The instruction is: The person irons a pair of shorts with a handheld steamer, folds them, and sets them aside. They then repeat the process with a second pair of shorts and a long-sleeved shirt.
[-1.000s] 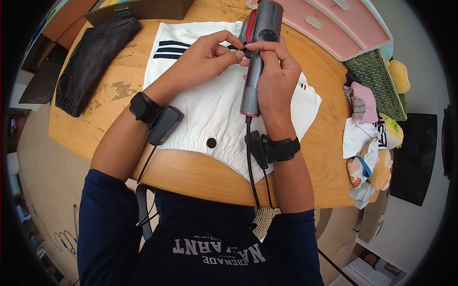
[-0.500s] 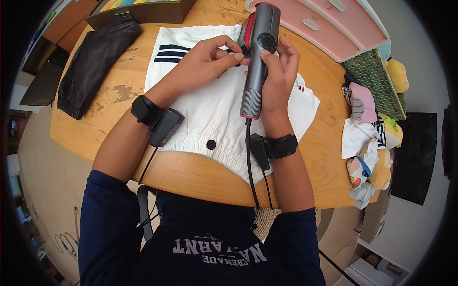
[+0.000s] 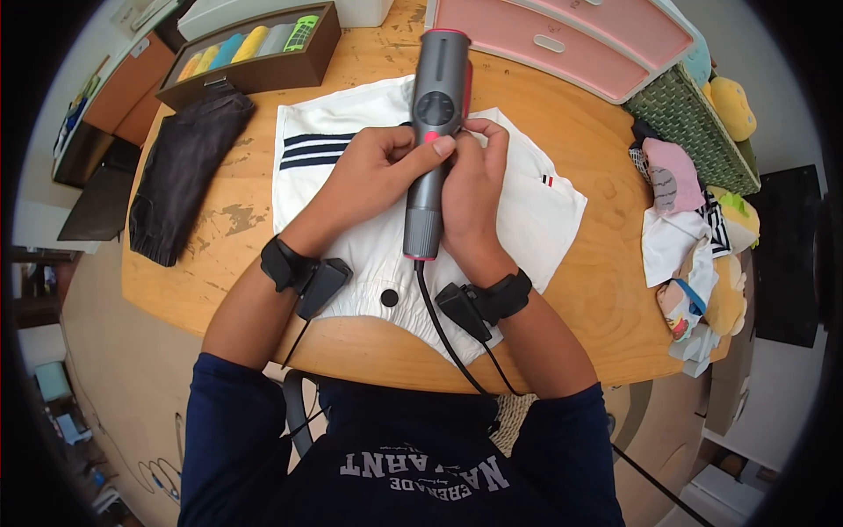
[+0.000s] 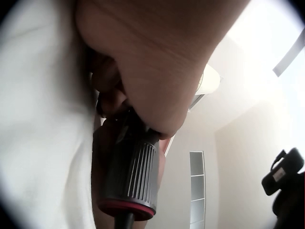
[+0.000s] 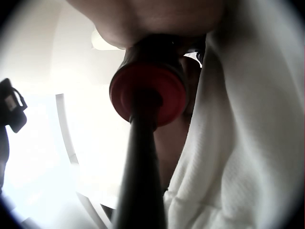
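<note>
A grey handheld steamer [image 3: 425, 195] with pink-red trim and a ribbed base stands out over white shorts [image 3: 536, 220] in the head view. My left hand [image 3: 373, 171] holds it from the left, the thumb lying across its front by a pink button. From the other side my right hand [image 3: 471, 189] grips the handle. The left wrist view shows the ribbed base [image 4: 136, 176] below the hand, beside white cloth. In the right wrist view the red-ringed end [image 5: 164, 102] and black cord hang under the palm. Fingers behind the handle are hidden.
Dark folded trousers [image 3: 189, 176] lie at the left. Behind them stands a brown box [image 3: 263, 75] of rolled cloths. A pink drawer unit [image 3: 500, 44] sits at the back, a green woven basket [image 3: 685, 114] and heaped small clothes [image 3: 676, 246] at the right. The cord [image 3: 439, 329] crosses the waistband.
The steamer has moved left and toward me, its red side now on the right. My left hand has come from beside it onto its front; the right hand has moved lower and left.
</note>
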Tool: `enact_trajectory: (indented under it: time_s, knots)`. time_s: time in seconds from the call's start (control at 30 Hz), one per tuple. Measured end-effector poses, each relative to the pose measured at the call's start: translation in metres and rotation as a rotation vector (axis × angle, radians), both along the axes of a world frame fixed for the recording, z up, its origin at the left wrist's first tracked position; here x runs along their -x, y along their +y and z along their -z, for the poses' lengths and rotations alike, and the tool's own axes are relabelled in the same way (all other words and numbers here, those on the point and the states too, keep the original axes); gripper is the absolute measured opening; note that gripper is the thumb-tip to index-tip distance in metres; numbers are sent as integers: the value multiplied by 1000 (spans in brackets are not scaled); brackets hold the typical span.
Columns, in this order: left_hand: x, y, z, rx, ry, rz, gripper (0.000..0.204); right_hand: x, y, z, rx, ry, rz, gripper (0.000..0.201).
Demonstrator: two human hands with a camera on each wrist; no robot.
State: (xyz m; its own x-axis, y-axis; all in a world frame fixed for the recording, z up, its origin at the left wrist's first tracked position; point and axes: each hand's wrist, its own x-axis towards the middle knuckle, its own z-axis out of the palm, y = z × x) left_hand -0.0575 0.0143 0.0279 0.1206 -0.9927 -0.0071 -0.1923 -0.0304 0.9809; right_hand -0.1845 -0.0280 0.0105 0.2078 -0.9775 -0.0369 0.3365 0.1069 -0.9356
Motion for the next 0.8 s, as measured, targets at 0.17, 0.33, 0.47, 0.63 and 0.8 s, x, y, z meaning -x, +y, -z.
enact_trajectory:
  time_s: [0.17,0.33,0.47,0.63,0.8]
  knots:
    - [14,5,-10,-126,201,-171,52,-6,-1,12,136,60,15,17]
    - [24,6,-14,-157,479,-244,36,-4,-14,14,173,55,-41,15]
    - [22,6,-12,-92,517,-304,35,-1,-21,7,154,66,-77,6]
    - [43,21,-42,87,553,-332,39,2,-27,8,146,27,-68,15]
    - [58,80,-62,193,556,-434,46,10,-56,14,168,151,6,21]
